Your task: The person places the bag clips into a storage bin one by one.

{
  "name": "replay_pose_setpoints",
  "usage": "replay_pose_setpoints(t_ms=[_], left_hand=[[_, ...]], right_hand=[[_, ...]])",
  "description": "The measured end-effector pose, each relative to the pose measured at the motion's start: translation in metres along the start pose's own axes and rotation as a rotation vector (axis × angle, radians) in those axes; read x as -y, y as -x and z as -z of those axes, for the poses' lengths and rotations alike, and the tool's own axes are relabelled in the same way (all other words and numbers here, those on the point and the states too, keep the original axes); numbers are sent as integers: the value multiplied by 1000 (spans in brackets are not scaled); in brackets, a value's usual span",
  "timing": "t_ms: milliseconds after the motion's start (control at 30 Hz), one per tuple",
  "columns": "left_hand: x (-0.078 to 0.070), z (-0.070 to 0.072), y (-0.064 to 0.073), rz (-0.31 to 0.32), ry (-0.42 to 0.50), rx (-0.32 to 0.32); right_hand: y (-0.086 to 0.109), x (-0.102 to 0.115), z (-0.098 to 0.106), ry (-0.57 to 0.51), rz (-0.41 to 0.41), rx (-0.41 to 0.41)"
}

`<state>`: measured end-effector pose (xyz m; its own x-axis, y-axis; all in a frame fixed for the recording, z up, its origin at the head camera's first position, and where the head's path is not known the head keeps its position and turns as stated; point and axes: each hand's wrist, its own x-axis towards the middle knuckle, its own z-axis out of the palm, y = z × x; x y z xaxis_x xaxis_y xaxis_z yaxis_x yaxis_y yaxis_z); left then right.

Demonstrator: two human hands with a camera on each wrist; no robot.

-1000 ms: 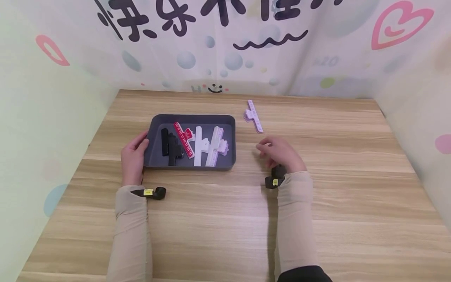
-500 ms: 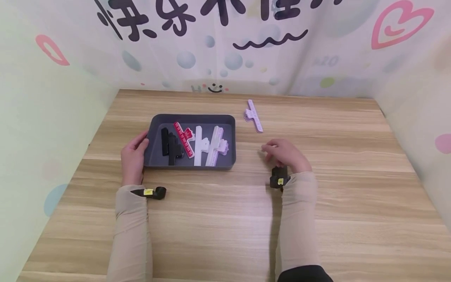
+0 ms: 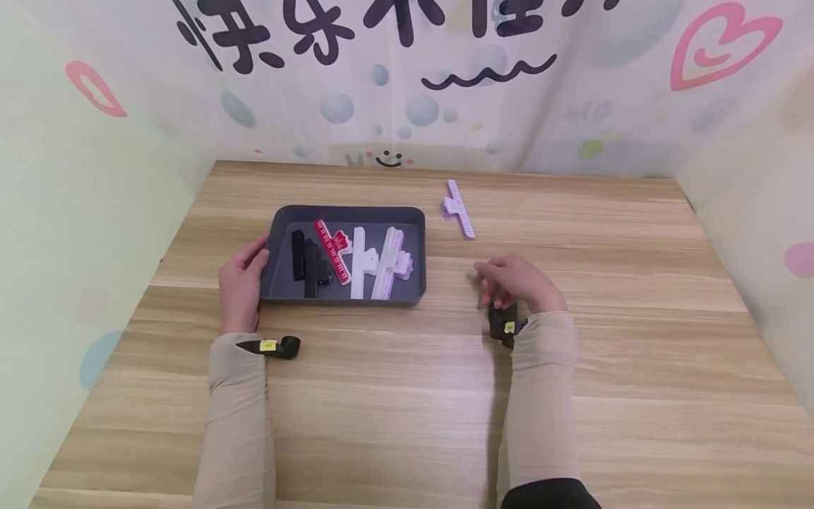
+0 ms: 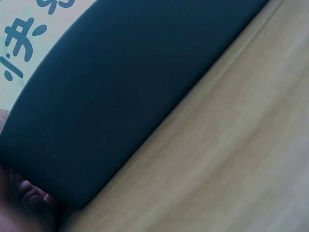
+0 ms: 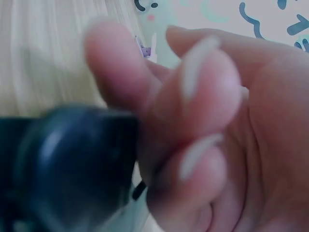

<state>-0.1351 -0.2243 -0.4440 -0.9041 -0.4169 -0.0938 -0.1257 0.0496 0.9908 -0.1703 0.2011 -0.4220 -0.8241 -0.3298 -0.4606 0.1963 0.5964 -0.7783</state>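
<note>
A dark grey rectangular tray (image 3: 343, 302) lies on the table. At its left end my left hand (image 3: 240, 290) grips the side, thumb by the rim; the left wrist view shows the tray's outer wall (image 4: 111, 87), with the fingers mostly hidden. Inside lie long-jawed page clips: black clips (image 3: 311, 268), a red clip (image 3: 332, 251) with piano-key markings, a white clip (image 3: 358, 261), and a white-and-lilac clip (image 3: 389, 265). Right of the tray, my right hand (image 3: 518, 281) hovers with loosely curled fingers and holds nothing. Beyond it a lilac clip (image 3: 461, 210) lies on the wood.
The wood-grain table (image 3: 636, 318) ends at a printed backdrop (image 3: 305, 134) behind and at pale side panels. A black wrist camera (image 3: 504, 324) juts from the right wrist, and another camera (image 3: 280, 347) from the left.
My right hand has drifted slightly right and back toward the body. The left hand, tray and clips stay where they were.
</note>
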Motion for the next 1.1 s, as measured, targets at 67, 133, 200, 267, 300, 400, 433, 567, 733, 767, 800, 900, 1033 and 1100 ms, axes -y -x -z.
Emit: replay_pose_setpoints(t_ms=[67, 133, 200, 267, 300, 400, 433, 567, 733, 767, 800, 900, 1033, 1100], left_hand=[[0, 0, 0, 1, -1, 0], [-1, 0, 1, 2, -2, 0], [-2, 0, 2, 1, -6, 2], [-3, -1, 3, 0, -8, 2], [-3, -1, 4, 1, -11, 2], [-1, 0, 3, 7, -14, 0], [0, 0, 2, 9, -14, -1], [7, 2, -3, 18, -6, -3], [12, 3, -7, 19, -8, -4], [12, 3, -7, 20, -10, -6], [12, 3, -7, 18, -17, -8], [12, 2, -8, 21, -8, -9], [11, 2, -8, 15, -10, -7], [11, 2, -8, 12, -10, -7]], right_hand=[[-1, 1, -1, -1, 15, -13], [-3, 1, -1, 1, 35, -29], [-5, 2, -2, -1, 50, -49], [-7, 3, -2, 7, 70, -68], [-8, 4, -3, 17, 77, -81], [-10, 6, -4, 49, 99, -121], [-10, 7, -4, 68, 107, -135], [-11, 11, -7, 130, 139, -187], [-14, 11, -8, 158, 178, -238], [-14, 11, -8, 157, 181, -244], [-14, 11, -8, 158, 181, -247], [-15, 10, -8, 169, 166, -246], [-15, 12, -8, 253, 153, -208], [-14, 15, -9, 319, 148, -192]])
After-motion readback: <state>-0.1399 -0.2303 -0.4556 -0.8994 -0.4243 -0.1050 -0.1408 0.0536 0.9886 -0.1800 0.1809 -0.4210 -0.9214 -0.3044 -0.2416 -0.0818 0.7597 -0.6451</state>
